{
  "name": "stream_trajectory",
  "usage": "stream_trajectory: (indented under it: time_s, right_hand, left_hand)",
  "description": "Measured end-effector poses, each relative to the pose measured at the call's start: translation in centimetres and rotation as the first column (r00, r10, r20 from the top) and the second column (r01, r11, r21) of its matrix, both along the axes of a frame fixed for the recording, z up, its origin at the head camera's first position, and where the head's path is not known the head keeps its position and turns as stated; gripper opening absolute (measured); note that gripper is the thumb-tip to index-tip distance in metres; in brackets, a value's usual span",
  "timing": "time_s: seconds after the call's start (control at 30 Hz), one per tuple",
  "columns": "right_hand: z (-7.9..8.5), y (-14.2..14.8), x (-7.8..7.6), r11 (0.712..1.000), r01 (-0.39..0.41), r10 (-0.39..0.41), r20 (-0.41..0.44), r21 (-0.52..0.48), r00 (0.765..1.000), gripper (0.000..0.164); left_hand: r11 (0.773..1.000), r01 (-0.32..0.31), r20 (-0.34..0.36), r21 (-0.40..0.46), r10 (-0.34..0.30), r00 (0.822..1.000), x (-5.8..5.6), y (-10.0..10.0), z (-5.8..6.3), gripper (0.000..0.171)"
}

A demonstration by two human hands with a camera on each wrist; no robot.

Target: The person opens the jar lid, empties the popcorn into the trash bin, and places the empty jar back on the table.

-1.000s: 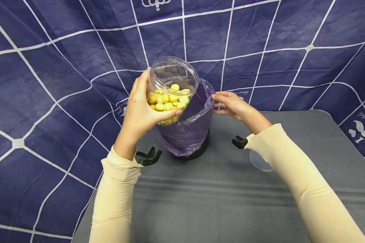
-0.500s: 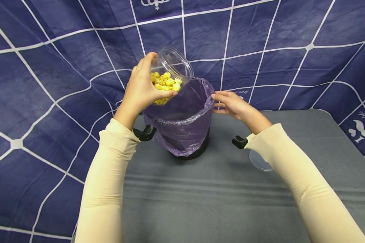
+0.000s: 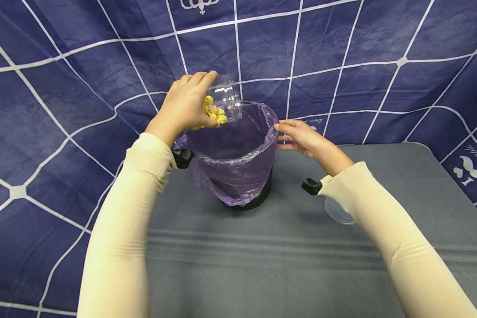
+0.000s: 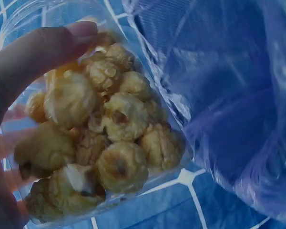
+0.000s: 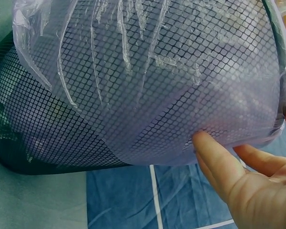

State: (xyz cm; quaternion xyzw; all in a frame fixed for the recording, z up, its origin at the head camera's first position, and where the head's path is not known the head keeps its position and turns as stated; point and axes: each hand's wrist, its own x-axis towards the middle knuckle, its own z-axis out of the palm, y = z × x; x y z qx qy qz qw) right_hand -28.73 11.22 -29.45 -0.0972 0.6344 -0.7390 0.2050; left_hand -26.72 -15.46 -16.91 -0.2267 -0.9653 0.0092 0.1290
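Observation:
My left hand grips a clear plastic jar tilted over onto its side, its lidless mouth pointing right above the bin's opening. Round yellow popcorn sits inside the jar; the left wrist view shows browned popcorn pieces behind the clear wall, under my thumb. Below stands a black mesh trash can, lined with a purple trash bag folded over its rim. My right hand touches the can's right side near the rim with fairly straight, spread fingers, fingertips against the bag.
A clear round lid lies on the grey tabletop, partly covered by the right sleeve. Behind and to the left hangs a blue cloth with white grid lines, close to the trash can.
My left hand has lifted the jar up and left, then tipped it from nearly upright to its side over the bag. My right hand has stayed at the rim.

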Motion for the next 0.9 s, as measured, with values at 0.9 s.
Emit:
stream_trajectory:
  time_s: [0.9]
  right_hand:
    - [0.23, -0.04, 0.07, 1.000, 0.000, 0.000, 0.011, 0.006, 1.000, 0.057]
  left_hand:
    - [0.866, 0.119, -0.259, -0.486, -0.273, 0.927, -0.32, 0.99, -0.82, 0.075]
